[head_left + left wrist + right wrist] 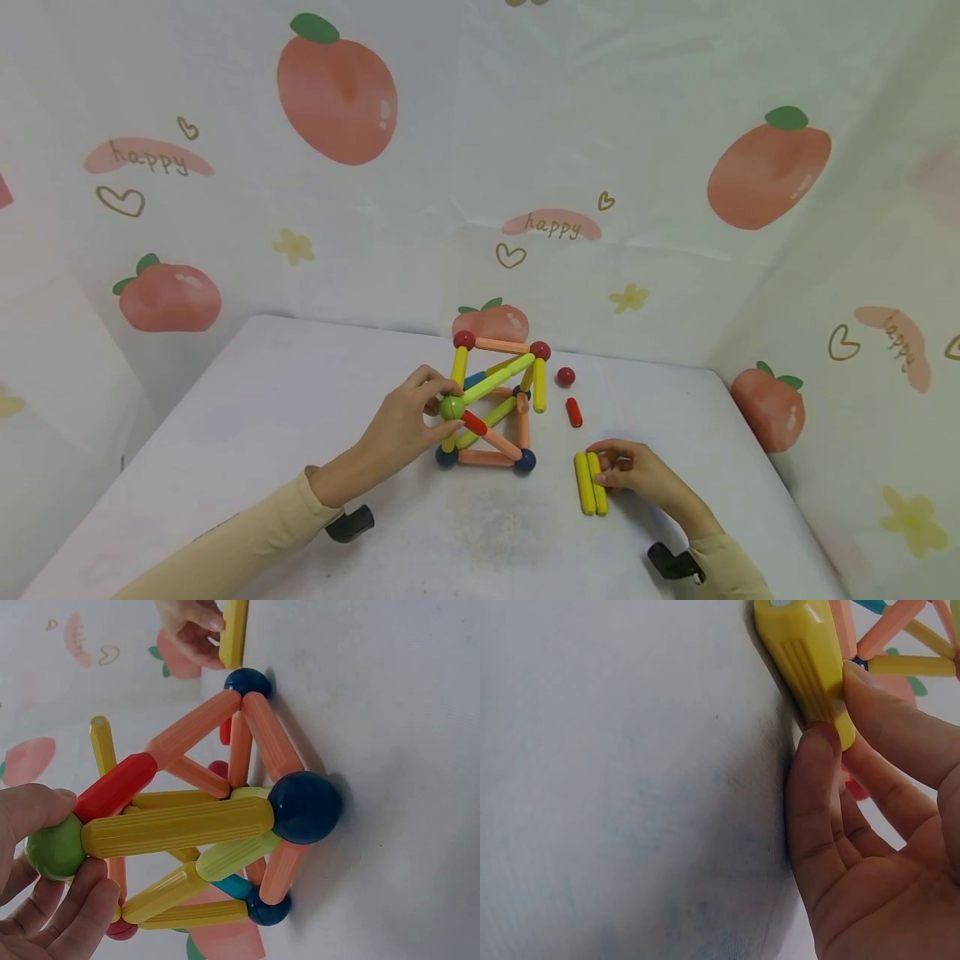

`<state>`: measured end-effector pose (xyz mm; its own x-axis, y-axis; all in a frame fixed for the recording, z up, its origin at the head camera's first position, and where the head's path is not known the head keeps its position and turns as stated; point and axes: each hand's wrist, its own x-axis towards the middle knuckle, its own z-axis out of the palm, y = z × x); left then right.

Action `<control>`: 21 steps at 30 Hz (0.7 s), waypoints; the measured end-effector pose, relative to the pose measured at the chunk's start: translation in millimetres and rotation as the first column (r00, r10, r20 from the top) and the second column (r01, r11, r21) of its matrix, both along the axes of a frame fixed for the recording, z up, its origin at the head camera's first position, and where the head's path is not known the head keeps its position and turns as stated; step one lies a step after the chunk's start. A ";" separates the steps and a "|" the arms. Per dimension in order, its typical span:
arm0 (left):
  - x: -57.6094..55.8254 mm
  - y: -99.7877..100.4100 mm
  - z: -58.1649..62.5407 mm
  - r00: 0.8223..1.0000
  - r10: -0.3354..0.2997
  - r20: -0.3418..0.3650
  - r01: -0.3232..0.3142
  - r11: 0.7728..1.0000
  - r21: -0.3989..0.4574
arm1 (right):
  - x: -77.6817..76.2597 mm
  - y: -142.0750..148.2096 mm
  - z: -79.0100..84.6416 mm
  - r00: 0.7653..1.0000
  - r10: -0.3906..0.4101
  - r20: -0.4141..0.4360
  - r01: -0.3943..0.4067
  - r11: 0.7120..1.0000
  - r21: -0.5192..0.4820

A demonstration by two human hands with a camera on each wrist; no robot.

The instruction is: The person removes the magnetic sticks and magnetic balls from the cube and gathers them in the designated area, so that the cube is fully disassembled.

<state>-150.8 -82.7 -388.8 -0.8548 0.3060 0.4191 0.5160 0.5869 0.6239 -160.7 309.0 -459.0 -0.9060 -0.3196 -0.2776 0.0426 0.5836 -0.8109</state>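
Observation:
A frame of coloured magnetic sticks and balls stands on the table, with dark blue balls (525, 461) at its base and red balls (540, 351) at its upper back. My left hand (401, 425) pinches the light green ball (56, 847) at the frame's near upper corner. From that ball run a red stick (118, 795), a yellow stick (180, 826) down to a blue ball, and a yellow-green stick (491, 383). To the right, two yellow sticks (584, 483) lie side by side; my right hand (637, 475) pinches the right-hand yellow stick (802, 656) between thumb and fingers.
A loose red ball (566, 377) and a short red stick (573, 412) lie right of the frame. One yellow stick (539, 387) hangs from the right red ball. A patterned cloth (420, 250) stands behind the white table (300, 375).

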 end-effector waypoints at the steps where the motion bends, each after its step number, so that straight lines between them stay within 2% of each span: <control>1: 0.0 0.0 0.0 1.000 0.000 0.000 0.000 1.000 0.001 | -0.1 -0.2 0.4 1.000 -0.003 0.003 0.003 1.000 0.005; 15: -0.4 -0.5 0.0 1.000 0.003 0.000 -0.003 1.000 0.003 | -2.5 0.3 3.8 1.000 0.016 0.024 -0.016 1.000 0.013; 19: 0.2 -0.5 0.5 1.000 -0.001 0.001 0.001 1.000 0.008 | -6.3 0.7 4.5 1.000 -0.026 -0.001 0.026 0.999 0.043; 21: 0.1 -0.5 0.2 1.000 -0.002 0.002 0.002 1.000 0.008 | -8.7 -2.9 8.7 0.996 -0.088 -0.021 0.088 0.995 0.045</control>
